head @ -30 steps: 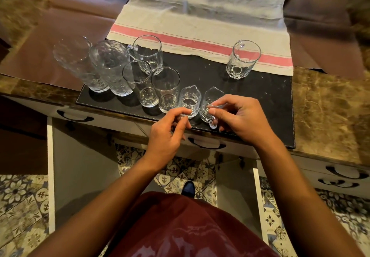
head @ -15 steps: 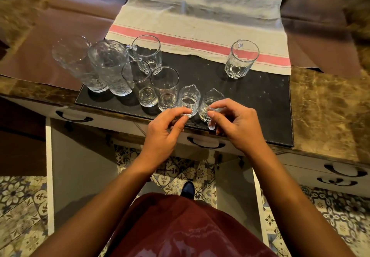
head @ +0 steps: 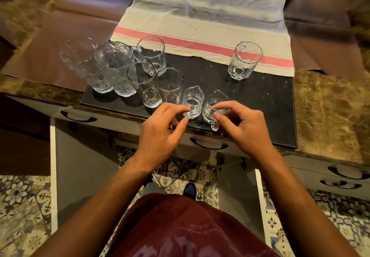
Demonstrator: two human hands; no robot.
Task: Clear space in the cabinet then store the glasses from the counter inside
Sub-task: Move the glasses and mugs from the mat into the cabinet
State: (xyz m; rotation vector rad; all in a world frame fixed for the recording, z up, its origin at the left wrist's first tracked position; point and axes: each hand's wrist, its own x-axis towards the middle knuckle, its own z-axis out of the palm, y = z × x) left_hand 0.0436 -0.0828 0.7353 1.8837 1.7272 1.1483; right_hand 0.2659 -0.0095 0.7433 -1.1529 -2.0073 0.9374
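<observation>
A marbled brown surface (head: pixel 328 104) spans the frame, carrying a white cloth with a pink stripe (head: pixel 202 20) and, overlapping that cloth's near edge, a black mat (head: pixel 250 100) that reaches the surface's front lip. Below, two white cabinet doors (head: pixel 80 168) stand open over a patterned tile floor (head: pixel 22 202). On the mat's left end stand two tall textured tumblers (head: pixel 114 68), touching each other; just beside them are two plain straight glasses (head: pixel 158 84) and, behind those, a handled mug (head: pixel 152 53). A second handled mug (head: pixel 244 60) stands well apart at the mat's far right, on the cloth's edge. At the mat's near edge sit two small spouted glass jugs, side by side. The left hand (head: pixel 160 132) pinches the handle of the left small jug (head: pixel 193 102) between thumb and forefinger, fingers narrow. The right hand (head: pixel 242 128) likewise pinches the right small jug (head: pixel 214 106) at its rim and handle.
</observation>
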